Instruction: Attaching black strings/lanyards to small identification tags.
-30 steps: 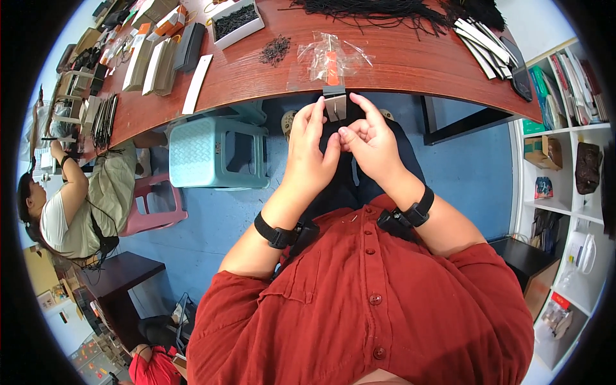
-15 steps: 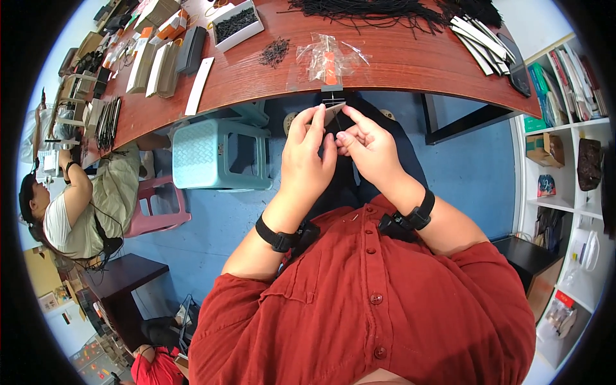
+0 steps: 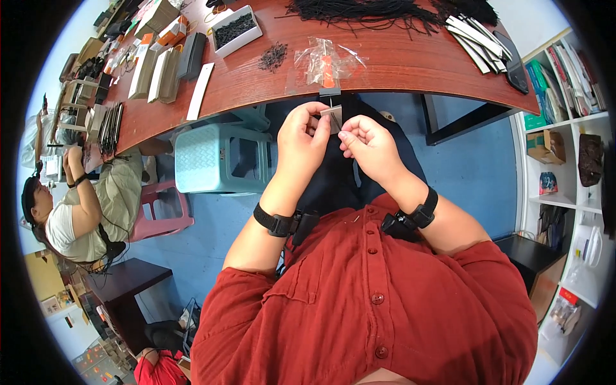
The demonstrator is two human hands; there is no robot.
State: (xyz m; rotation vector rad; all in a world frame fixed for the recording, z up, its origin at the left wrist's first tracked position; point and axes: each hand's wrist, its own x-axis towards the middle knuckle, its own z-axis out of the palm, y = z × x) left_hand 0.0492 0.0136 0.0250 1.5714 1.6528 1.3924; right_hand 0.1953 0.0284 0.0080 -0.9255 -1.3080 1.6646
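My left hand (image 3: 301,144) is closed, pinching a small greyish-beige flat piece (image 3: 332,114) between thumb and fingers. To its right, my right hand (image 3: 372,151) has thumb and fingertips pressed together beside the lower end of that piece. A thin dark strand seems to run between the fingertips; it is too fine to make out surely. Just beyond the hands, a dark clamp-like fitting (image 3: 330,93) sits at the table edge. An orange strip (image 3: 328,70) under crumpled clear tape (image 3: 314,59) lies behind it.
The red-brown table (image 3: 398,70) carries a white box (image 3: 247,41) of small black pieces, a loose black heap (image 3: 273,57), black cords (image 3: 366,9), white strips (image 3: 471,40) and a phone (image 3: 516,74). A blue stool (image 3: 205,157) stands left. A co-worker (image 3: 70,215) sits at the far left.
The flat piece has turned so its face shows more. My left fingers have curled around it, and my right index finger has drawn back from its top into a pinch.
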